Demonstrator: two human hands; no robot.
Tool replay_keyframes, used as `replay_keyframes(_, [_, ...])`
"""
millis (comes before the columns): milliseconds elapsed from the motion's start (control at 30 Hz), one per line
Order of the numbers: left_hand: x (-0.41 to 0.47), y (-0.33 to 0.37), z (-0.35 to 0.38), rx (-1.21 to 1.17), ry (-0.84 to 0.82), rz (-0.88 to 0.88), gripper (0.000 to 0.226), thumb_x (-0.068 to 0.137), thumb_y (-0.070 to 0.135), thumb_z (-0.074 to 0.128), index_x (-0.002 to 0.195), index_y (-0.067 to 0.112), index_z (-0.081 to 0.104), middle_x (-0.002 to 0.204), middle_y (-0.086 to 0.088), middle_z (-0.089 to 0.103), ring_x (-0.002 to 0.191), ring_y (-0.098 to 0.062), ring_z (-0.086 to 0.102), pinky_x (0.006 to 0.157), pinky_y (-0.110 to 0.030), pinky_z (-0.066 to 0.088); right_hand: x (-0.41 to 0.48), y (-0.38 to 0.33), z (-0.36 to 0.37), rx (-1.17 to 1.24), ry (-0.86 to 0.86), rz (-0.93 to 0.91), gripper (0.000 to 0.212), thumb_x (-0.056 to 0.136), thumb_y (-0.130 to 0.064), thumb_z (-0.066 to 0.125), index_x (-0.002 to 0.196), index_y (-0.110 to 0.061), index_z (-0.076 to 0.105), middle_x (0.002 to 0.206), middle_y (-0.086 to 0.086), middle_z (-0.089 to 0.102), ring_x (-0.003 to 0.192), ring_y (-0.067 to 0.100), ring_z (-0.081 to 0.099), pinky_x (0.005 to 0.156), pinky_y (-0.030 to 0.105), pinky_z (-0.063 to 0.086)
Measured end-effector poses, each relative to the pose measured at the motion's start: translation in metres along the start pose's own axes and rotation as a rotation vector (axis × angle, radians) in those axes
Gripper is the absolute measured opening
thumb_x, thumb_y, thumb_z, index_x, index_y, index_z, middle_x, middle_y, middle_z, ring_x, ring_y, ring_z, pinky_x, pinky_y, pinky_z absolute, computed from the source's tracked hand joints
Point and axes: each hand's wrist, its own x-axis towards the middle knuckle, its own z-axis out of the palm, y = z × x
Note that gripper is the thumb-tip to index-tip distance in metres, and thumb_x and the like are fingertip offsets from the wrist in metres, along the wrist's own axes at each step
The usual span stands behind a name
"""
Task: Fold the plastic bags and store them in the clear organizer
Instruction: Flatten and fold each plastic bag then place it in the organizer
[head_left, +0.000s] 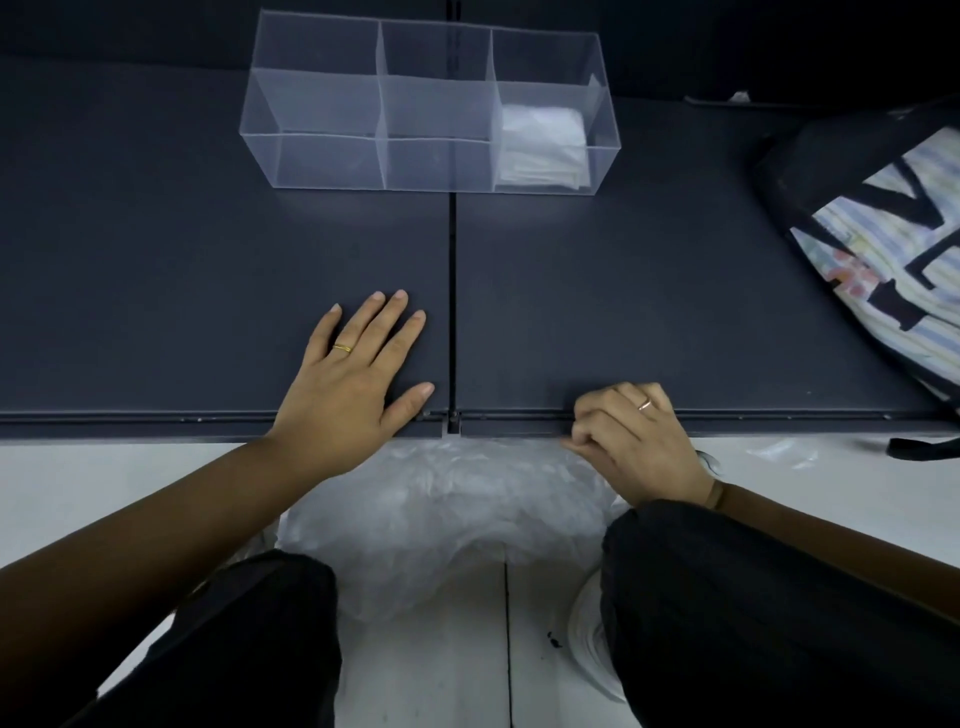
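**Ana:** What is the biggest thing here?

**Ben:** The dark shelf (156, 260). It runs from side to side, with the white floor (104, 493) in front of it.

**Ana:** Where are the bags to fold?

**Ben:** The pile of plastic bags (441, 509) sits crumpled on the floor between the person's knees (270, 623). It is just below the shelf's front edge. A striped bag (883, 249) lies on the shelf at the right.

**Ana:** And the box?

**Ben:** The clear organizer (332, 161) stands at the back of the shelf. Its long way goes left to right, with three compartments side by side. It is straight ahead, well apart from both hands.

**Ana:** Which hand is nearer the pile?

**Ben:** The right hand (634, 441). It is at the shelf's edge, right at the top of the pile. Its fingers are curled in and its thumb meets the first finger. I think it pinches some plastic, but the plastic is see-through, so I am not sure.

**Ana:** The other one?

**Ben:** The left hand (358, 379) lies flat on the shelf, fingers straight, holding nothing. I think a bag must come up from the pile to the bare shelf beside it.

**Ana:** Anything put away?

**Ben:** Folded bags (543, 140) lie in the right compartment.

**Ana:** Any words?

**Ben:** The striped bag has big black letters, but they are cut off and I cannot read them. The gold ring (343, 348) and the pale ring (644, 404) show no writing.
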Motion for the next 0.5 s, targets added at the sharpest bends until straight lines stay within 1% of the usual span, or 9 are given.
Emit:
replay_keyframes(67, [0.0,0.0,0.0,-0.009,0.005,0.0,0.07,0.094,0.056,0.016,0.151,0.016,0.024,0.159,-0.006,0.019,0.147,-0.022,0.012,0.119,-0.049,0.011,-0.006,-0.003,0.0,0.029,0.009,-0.014,0.019,0.085,-0.018,0.064,0.067,-0.012,0.061,0.079,0.002,0.066,0.076,0.013,0.045,0.072,0.03,0.033])
replay_keyframes(133, [-0.001,-0.001,0.001,-0.015,0.009,0.004,0.07,0.094,0.056,0.016,0.151,0.015,0.024,0.159,-0.006,0.018,0.147,-0.022,0.012,0.119,-0.047,0.009,-0.011,-0.004,0.001,0.021,-0.029,-0.018,0.029,0.092,-0.04,0.053,0.081,-0.013,0.057,0.087,0.003,0.065,0.079,0.016,0.046,0.074,0.032,0.033])
replay_keyframes(200, [-0.002,-0.002,0.001,-0.009,0.008,0.004,0.07,0.095,0.055,0.015,0.151,0.016,0.023,0.159,-0.005,0.018,0.147,-0.022,0.012,0.12,-0.045,0.008,-0.011,-0.003,0.005,-0.09,-0.078,0.009,0.041,0.085,-0.053,0.054,0.094,-0.013,0.052,0.094,0.008,0.063,0.081,0.021,0.048,0.072,0.035,0.033])
replay_keyframes(233, [-0.004,-0.003,0.001,-0.005,0.005,0.002,0.07,0.095,0.055,0.014,0.152,0.016,0.023,0.159,-0.005,0.017,0.148,-0.021,0.012,0.12,-0.044,0.007,-0.009,-0.003,0.008,-0.151,-0.086,0.018,0.041,0.08,-0.048,0.061,0.097,-0.012,0.05,0.094,0.009,0.062,0.079,0.024,0.049,0.07,0.036,0.032])
replay_keyframes(267, [-0.005,-0.003,0.001,-0.003,0.003,-0.002,0.069,0.095,0.055,0.013,0.152,0.016,0.022,0.159,-0.005,0.017,0.148,-0.021,0.011,0.12,-0.044,0.006,-0.006,-0.002,0.012,-0.191,-0.081,0.024,0.039,0.075,-0.038,0.068,0.098,-0.012,0.048,0.093,0.01,0.062,0.077,0.027,0.051,0.069,0.036,0.032])
replay_keyframes(300, [-0.006,-0.003,0.001,-0.002,0.001,-0.009,0.069,0.095,0.055,0.013,0.152,0.016,0.022,0.159,-0.005,0.017,0.148,-0.021,0.011,0.12,-0.044,0.007,-0.003,-0.002,0.014,-0.204,-0.068,0.018,0.038,0.073,-0.026,0.072,0.098,-0.012,0.048,0.091,0.01,0.062,0.074,0.028,0.052,0.069,0.036,0.031])
replay_keyframes(333, [-0.008,-0.002,0.001,-0.001,0.002,-0.014,0.069,0.095,0.054,0.013,0.152,0.016,0.022,0.159,-0.005,0.017,0.148,-0.021,0.011,0.12,-0.044,0.007,-0.002,-0.001,0.016,-0.192,-0.054,-0.006,0.034,0.075,-0.021,0.071,0.099,-0.011,0.05,0.088,0.01,0.063,0.073,0.028,0.053,0.069,0.036,0.031])
replay_keyframes(433, [-0.012,-0.002,0.002,0.002,0.0,-0.015,0.067,0.096,0.053,0.014,0.151,0.015,0.023,0.159,-0.006,0.02,0.147,-0.022,0.014,0.12,-0.045,0.01,-0.002,0.001,0.01,-0.116,-0.009,-0.119,0.017,0.089,-0.025,0.065,0.093,-0.008,0.065,0.087,0.007,0.066,0.077,0.022,0.052,0.069,0.033,0.036])
replay_keyframes(500, [-0.015,-0.002,0.003,-0.003,0.011,-0.014,0.067,0.096,0.052,0.014,0.151,0.015,0.024,0.159,-0.006,0.02,0.147,-0.022,0.014,0.12,-0.045,0.009,-0.002,0.001,0.002,-0.071,-0.009,-0.164,0.02,0.092,-0.02,0.062,0.078,-0.007,0.068,0.084,0.007,0.067,0.074,0.022,0.055,0.068,0.032,0.038])
